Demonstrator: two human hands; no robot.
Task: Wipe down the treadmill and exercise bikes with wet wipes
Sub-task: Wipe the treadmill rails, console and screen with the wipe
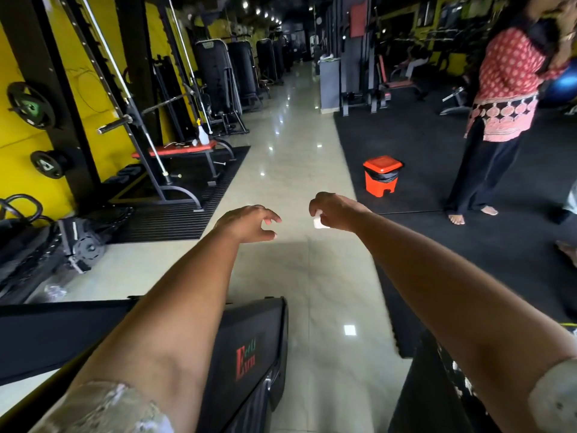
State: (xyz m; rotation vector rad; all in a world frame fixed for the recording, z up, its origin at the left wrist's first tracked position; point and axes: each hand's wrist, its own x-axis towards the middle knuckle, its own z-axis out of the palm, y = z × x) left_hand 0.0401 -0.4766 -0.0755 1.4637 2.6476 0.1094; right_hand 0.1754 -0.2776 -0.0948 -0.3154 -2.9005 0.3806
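Observation:
Both my arms reach forward over a shiny tiled aisle. My right hand [335, 212] pinches a small crumpled white wipe [318, 221] between its curled fingers. My left hand [249, 222] hangs beside it, fingers loosely curled and holding nothing. Below my left arm lies the black end of a treadmill [253, 342] with a red logo. A second dark machine part [437, 385] sits under my right arm. Neither hand touches any machine.
An orange pedal bin [381, 175] stands on the black mat [421, 145] ahead right. A person [502, 104] stands barefoot at the right. At the left, a spray bottle [203, 132] stands on a red bench [178, 150] in a rack with weight plates [31, 106].

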